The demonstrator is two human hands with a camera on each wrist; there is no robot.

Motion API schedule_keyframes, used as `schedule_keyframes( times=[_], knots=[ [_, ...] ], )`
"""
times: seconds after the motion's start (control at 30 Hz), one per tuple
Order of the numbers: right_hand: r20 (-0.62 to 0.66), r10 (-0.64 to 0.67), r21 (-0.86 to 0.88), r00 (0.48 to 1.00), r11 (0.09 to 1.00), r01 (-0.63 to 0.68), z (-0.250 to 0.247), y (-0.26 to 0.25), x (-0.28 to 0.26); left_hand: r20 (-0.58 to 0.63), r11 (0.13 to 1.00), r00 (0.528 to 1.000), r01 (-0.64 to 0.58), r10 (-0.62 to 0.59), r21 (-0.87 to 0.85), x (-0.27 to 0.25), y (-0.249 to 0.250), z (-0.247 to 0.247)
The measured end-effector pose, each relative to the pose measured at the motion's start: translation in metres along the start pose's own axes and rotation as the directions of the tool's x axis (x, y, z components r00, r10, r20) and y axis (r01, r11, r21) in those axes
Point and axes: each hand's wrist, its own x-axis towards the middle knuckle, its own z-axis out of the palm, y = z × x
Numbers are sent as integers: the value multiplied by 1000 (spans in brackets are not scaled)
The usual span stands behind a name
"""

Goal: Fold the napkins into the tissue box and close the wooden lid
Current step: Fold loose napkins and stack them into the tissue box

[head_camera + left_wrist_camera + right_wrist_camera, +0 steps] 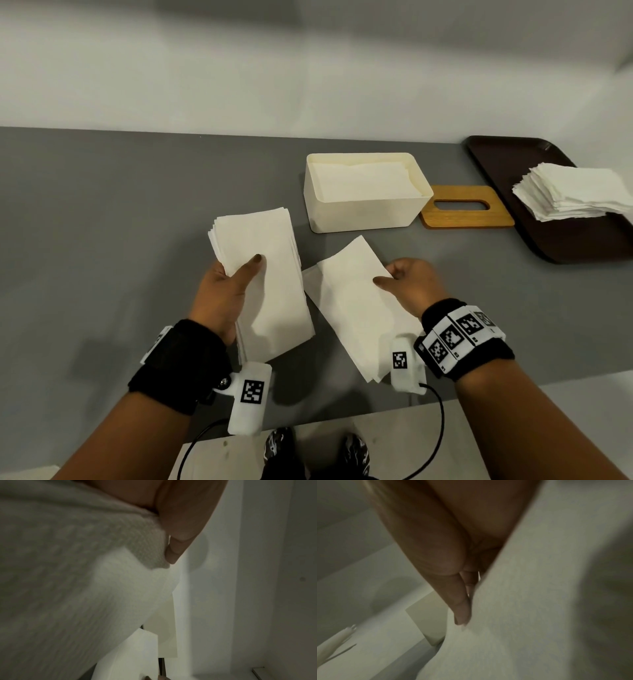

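Note:
My left hand [236,274] grips a thick stack of folded white napkins [267,274], thumb on top, held above the grey table. My right hand [394,277] pinches a thinner folded napkin [356,305] by its right edge, just right of the stack. The cream tissue box [363,212] stands open behind them with white napkins inside. Its wooden lid [466,221] with a slot lies flat at the box's right. In the left wrist view the napkin stack [68,588] fills the frame under my fingers [173,555]. In the right wrist view my fingers [462,608] lie against the napkin [530,601].
A dark brown tray [561,240] at the right holds a pile of unfolded napkins [579,192]. The grey table [102,222] runs to a white wall behind. Its near edge is by my wrists, with shoes [315,452] on the floor below.

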Motion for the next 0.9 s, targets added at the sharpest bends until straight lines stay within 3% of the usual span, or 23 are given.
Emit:
schedule_keyframes(
  times=[0.2, 0.37, 0.47, 0.73, 0.9],
  knots=[
    [2, -143, 82, 990, 986, 142, -20, -1, -10, 9, 1000, 1000, 12, -12, 2, -4, 2, 8],
    [6, -198, 494, 980, 853, 169, -27, -29, -30, 27, 999, 999, 46, -45, -20, -9, 4, 22],
    [77, -217, 634, 973, 764, 120, -9, -47, -42, 16, 995, 997, 76, -75, -58, -12, 5, 35],
    [39, -189, 539, 981, 831, 138, 36, -57, -40, -66, 993, 994, 75, -81, -89, -17, 6, 50],
    [28, -170, 497, 985, 858, 133, 43, -58, -41, 52, 994, 997, 59, -54, -97, -16, 3, 49]
  ],
)
